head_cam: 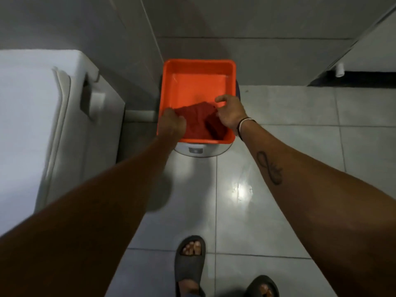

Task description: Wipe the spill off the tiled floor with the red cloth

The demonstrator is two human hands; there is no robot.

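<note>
Red cloth (196, 120) lies bunched in the near half of the orange plastic tub (197, 80), gripped at both ends: the left hand (172, 123) closed on its 9 o'clock edge, the right hand (230, 113) pinching its 3 o'clock edge with fingers partly spread. Its long axis runs 9 to 3. The tub sits on a white appliance (201, 150). The glistening spill (242, 189) on the tiled floor (300, 129) lies toward 5 o'clock, nearer the right arm, so the cloth must likely come up and back.

Both bare arms extended forward and down, converging. Left hand (172, 123) curled closed, knuckles up, fabric gripped. Right hand (230, 111) partly open, fingers (220, 99) spread, thumb side pinched. Bands worn on right wrist; tattoo seen on right forearm.
</note>
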